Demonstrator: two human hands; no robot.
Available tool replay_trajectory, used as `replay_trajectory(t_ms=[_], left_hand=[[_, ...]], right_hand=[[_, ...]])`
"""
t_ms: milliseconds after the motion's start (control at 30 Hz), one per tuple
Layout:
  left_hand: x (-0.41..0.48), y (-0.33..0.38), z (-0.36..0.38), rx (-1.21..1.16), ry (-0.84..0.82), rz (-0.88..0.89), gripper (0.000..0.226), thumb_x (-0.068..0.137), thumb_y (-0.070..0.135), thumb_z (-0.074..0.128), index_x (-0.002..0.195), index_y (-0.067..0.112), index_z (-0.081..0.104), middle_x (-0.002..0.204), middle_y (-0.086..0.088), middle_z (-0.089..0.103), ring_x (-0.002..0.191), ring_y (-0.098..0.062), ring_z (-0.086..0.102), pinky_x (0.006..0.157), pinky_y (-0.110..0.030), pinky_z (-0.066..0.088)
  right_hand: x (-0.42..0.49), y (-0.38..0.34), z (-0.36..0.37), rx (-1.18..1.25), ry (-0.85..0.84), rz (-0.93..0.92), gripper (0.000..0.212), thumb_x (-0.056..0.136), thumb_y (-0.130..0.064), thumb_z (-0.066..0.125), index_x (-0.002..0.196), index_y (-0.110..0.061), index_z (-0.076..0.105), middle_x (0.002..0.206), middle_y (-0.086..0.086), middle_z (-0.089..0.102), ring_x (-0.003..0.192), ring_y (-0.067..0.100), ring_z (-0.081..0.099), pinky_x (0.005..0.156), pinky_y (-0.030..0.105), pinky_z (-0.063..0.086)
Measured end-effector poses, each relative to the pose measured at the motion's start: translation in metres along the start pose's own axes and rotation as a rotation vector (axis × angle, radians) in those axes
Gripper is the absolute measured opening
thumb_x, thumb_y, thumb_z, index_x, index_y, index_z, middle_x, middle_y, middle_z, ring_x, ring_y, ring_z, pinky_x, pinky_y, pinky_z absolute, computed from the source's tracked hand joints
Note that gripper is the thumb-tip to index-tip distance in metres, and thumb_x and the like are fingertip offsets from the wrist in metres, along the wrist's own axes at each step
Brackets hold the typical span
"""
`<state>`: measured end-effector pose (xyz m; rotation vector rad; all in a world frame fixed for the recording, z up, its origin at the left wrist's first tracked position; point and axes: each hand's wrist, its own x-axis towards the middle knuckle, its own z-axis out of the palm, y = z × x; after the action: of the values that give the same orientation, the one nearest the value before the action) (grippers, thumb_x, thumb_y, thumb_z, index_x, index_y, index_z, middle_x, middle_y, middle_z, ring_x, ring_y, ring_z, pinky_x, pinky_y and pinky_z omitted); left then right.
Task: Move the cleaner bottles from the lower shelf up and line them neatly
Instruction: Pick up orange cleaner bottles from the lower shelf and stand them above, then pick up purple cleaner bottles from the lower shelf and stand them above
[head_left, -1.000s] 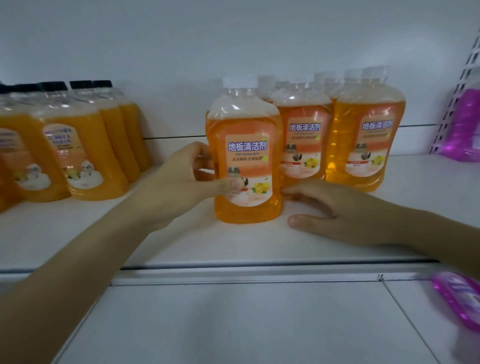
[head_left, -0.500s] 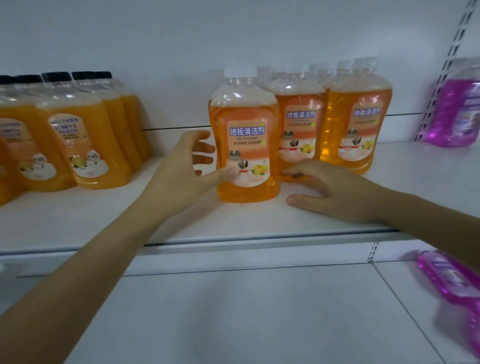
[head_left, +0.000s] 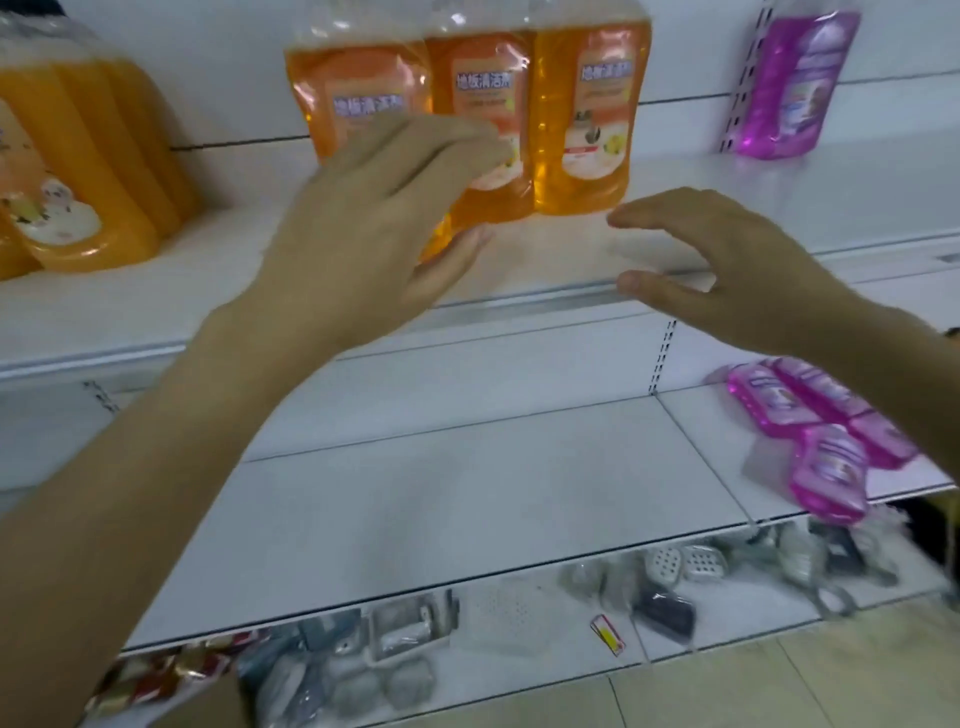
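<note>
The left hand is raised in front of the row of orange cleaner bottles on the upper shelf, back toward the camera, fingers spread wide and thumb held low, gripping nothing; it covers the lower half of the leftmost bottle, and blur makes it impossible to tell whether the fingertips touch it. The right hand hovers over the shelf's front edge, just right of the row, palm down, fingers loosely extended and thumb apart, also holding nothing. The bottles stand upright, side by side and touching, their caps cut off by the top of the frame. More orange bottles stand further left, partly out of view. An upright purple bottle is at the far right, and several purple bottles lie on their sides on the lower shelf. The packaged goods below are too smeared to identify.
</note>
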<state>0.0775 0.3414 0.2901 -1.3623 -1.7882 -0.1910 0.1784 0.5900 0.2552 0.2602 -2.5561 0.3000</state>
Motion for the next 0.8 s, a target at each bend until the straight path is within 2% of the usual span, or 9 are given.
replay_trajectory(t_ms=[133,233,333,433,467,567,667,733,800], left_hand=[[0.001,0.063,0.025,-0.137,0.019,0.017,0.034,0.096,0.021,0.049,0.123,0.001,0.057,0.122,-0.015,0.060,0.108,-0.033,0.055,0.093,-0.039,0.043],[-0.008,0.125,0.059,-0.275,0.020,-0.052,0.033,0.094,0.020,0.052,0.121,0.002,0.058,0.121,-0.013,0.061,0.108,-0.028,0.054,0.094,-0.038,0.044],[-0.019,0.197,0.099,-0.440,-0.049,-0.239,0.035,0.092,0.023,0.052,0.122,0.005,0.058,0.122,-0.008,0.061,0.110,-0.020,0.050,0.096,-0.029,0.039],[-0.024,0.267,0.137,-0.601,-0.157,-0.466,0.041,0.090,0.030,0.047,0.123,0.008,0.057,0.122,-0.005,0.061,0.112,-0.014,0.045,0.096,-0.011,0.028],[-0.026,0.287,0.150,-0.644,-0.195,-0.522,0.043,0.090,0.032,0.045,0.123,0.008,0.057,0.122,-0.006,0.061,0.111,-0.013,0.044,0.095,-0.010,0.027],[-0.026,0.340,0.187,-0.735,-0.334,-0.635,0.049,0.088,0.038,0.041,0.124,0.008,0.055,0.121,-0.007,0.061,0.110,-0.018,0.048,0.091,-0.017,0.031],[-0.027,0.380,0.215,-0.795,-0.461,-0.689,0.051,0.087,0.040,0.041,0.125,0.009,0.055,0.122,-0.006,0.060,0.111,-0.024,0.052,0.090,-0.018,0.032],[-0.026,0.396,0.231,-0.820,-0.511,-0.716,0.041,0.090,0.032,0.050,0.123,0.009,0.056,0.123,-0.006,0.059,0.113,-0.023,0.053,0.091,-0.018,0.033],[-0.026,0.407,0.248,-0.815,-0.541,-0.745,0.033,0.090,0.020,0.057,0.121,0.006,0.058,0.123,-0.008,0.058,0.114,-0.023,0.054,0.091,-0.018,0.033]], right_hand=[[-0.066,0.024,-0.012,0.017,0.080,0.058,0.054,0.085,-0.049,0.046,0.127,-0.015,0.053,0.124,-0.001,0.055,0.117,0.016,0.046,0.099,0.008,0.024],[-0.129,0.047,-0.012,0.059,0.108,0.128,0.051,0.085,-0.043,0.048,0.124,-0.011,0.055,0.122,-0.004,0.054,0.115,0.018,0.047,0.100,0.019,0.030],[-0.197,0.077,-0.003,0.143,0.077,0.279,0.052,0.085,-0.047,0.048,0.127,-0.016,0.052,0.122,-0.011,0.048,0.113,0.013,0.048,0.097,0.023,0.037],[-0.263,0.102,0.008,0.217,0.069,0.487,0.052,0.086,-0.049,0.055,0.128,-0.018,0.050,0.119,-0.014,0.048,0.109,0.006,0.046,0.090,0.007,0.030],[-0.283,0.110,0.013,0.238,0.062,0.555,0.050,0.087,-0.046,0.057,0.128,-0.017,0.050,0.117,-0.014,0.047,0.108,0.006,0.046,0.090,0.008,0.033],[-0.334,0.131,0.027,0.280,0.062,0.685,0.046,0.088,-0.042,0.056,0.127,-0.017,0.051,0.111,-0.013,0.050,0.104,0.009,0.049,0.087,0.026,0.039],[-0.375,0.147,0.043,0.337,0.061,0.819,0.048,0.087,-0.041,0.058,0.125,-0.012,0.054,0.115,-0.007,0.054,0.108,0.008,0.048,0.089,0.021,0.035],[-0.397,0.156,0.054,0.341,0.045,0.896,0.043,0.087,-0.029,0.062,0.125,-0.010,0.054,0.121,0.002,0.057,0.112,0.013,0.049,0.091,0.026,0.038],[-0.416,0.166,0.064,0.322,0.016,0.981,0.044,0.087,-0.026,0.063,0.126,-0.008,0.053,0.125,0.008,0.057,0.115,0.022,0.052,0.094,0.031,0.039]])
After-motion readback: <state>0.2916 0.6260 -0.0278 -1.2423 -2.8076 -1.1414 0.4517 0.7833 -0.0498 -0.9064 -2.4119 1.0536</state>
